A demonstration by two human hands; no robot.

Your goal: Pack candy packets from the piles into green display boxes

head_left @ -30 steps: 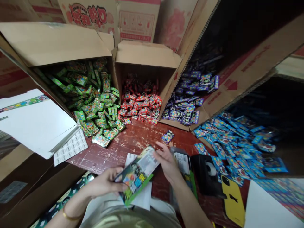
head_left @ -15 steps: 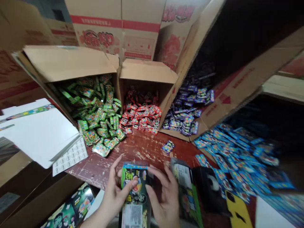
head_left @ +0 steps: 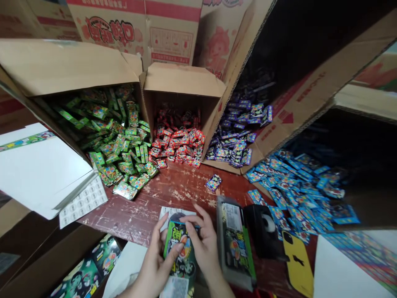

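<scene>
Both my hands hold a green printed display box (head_left: pixel 181 256) upright at the near edge of the red wooden table (head_left: pixel 176 190). My left hand (head_left: pixel 156 258) grips its left side, thumb across the front. My right hand (head_left: pixel 201 244) grips its right side, fingers curled over the top edge. A white printed sheet (head_left: pixel 173 213) lies on the table just behind the box. A second green box (head_left: pixel 234 240) lies flat to the right of my right hand.
Tipped cartons spill small packets onto the table: green (head_left: pixel 120 145), red (head_left: pixel 176 142), purple (head_left: pixel 235 140) and blue (head_left: pixel 297 186). One loose purple packet (head_left: pixel 214 182) lies alone. A black tape dispenser (head_left: pixel 265 229), a yellow phone (head_left: pixel 299 263) and stacked white flat cards (head_left: pixel 40 169) are nearby.
The green box went from tilted between my hands to upright and sank lower toward me. The camera view shifted slightly; the packets and cartons stay put.
</scene>
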